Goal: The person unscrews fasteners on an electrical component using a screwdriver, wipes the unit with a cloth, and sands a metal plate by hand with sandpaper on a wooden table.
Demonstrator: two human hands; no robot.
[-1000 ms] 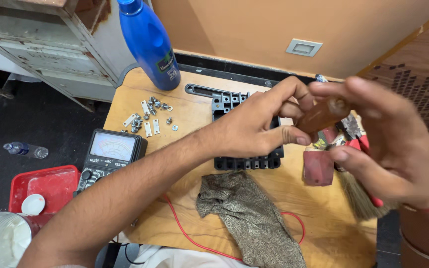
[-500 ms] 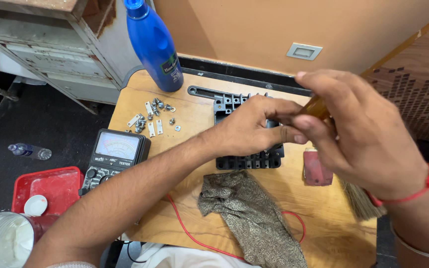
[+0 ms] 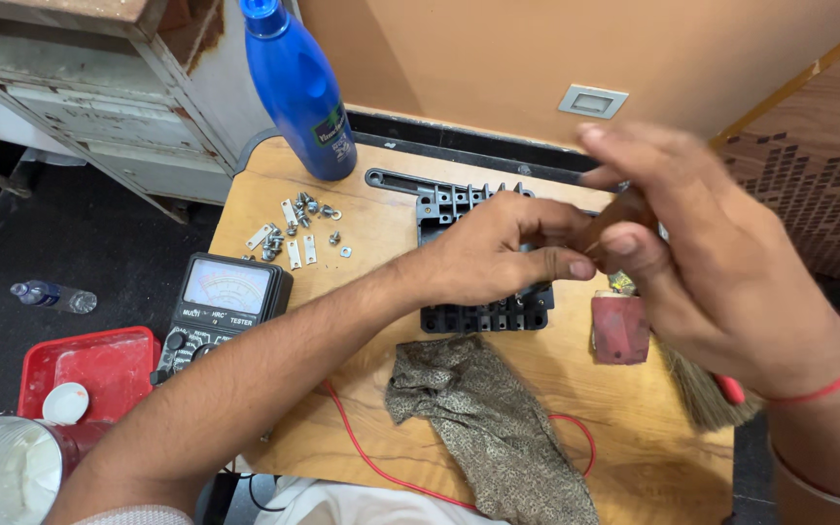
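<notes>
My left hand (image 3: 498, 251) lies over a black plastic terminal block (image 3: 483, 313) on the small wooden table (image 3: 371, 185), thumb and fingers pinched together above it. My right hand (image 3: 702, 262) is blurred and grips a brown wooden tool handle (image 3: 614, 219) whose tip points toward the left fingertips. What the left fingers pinch is too small to tell.
A blue bottle (image 3: 298, 83) stands at the table's back left. Loose screws and metal plates (image 3: 294, 233) lie beside an analog multimeter (image 3: 221, 301). A patterned cloth (image 3: 488, 418), red wire (image 3: 362, 452), dark red block (image 3: 620, 329) and brush (image 3: 707, 399) lie nearby. A red tray (image 3: 85, 374) sits lower left.
My right hand has swung leftward over the block, bringing the wooden handle to my left fingertips. My left hand has lowered slightly onto the black block.
</notes>
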